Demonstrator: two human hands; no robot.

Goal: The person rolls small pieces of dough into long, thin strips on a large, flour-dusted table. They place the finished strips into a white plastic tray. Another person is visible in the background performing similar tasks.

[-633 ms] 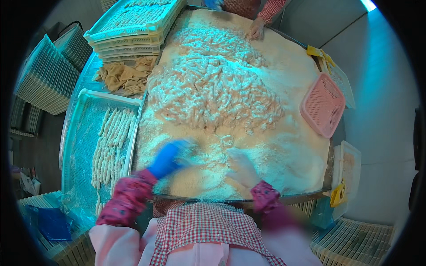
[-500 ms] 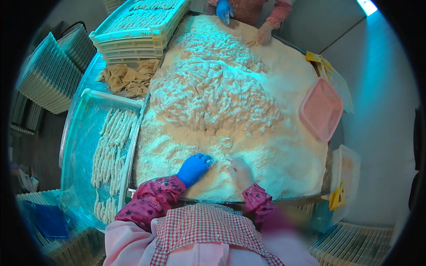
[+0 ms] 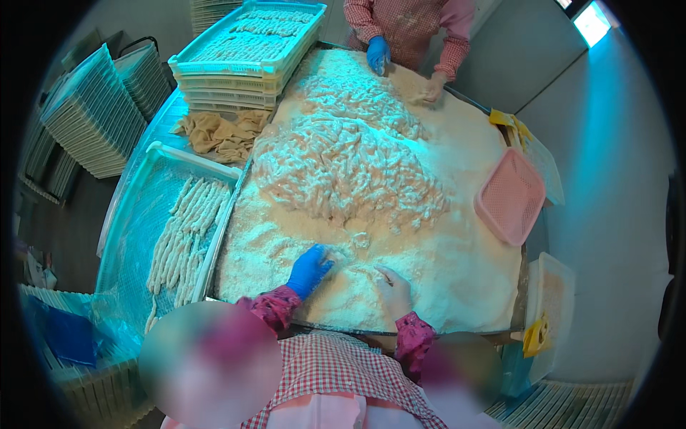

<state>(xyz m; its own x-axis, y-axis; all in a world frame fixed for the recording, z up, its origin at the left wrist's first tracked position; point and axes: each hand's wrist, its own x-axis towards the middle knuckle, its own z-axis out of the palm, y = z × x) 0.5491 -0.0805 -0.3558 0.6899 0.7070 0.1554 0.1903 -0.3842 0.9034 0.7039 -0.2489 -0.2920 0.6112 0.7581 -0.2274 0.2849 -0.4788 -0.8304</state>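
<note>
A: What changes here?
B: The blue-gloved left hand (image 3: 309,270) now lies closer to the pale, powder-dusted right hand (image 3: 394,292); both touch the loose, cream-white powder (image 3: 464,286), apparently working one patch.
A: Their state?
B: Left fingers curl, right bend loosely; whether either grips anything cannot be told. The heap of pale, powder-coated strips (image 3: 350,168) lies at twelve o'clock.
</note>
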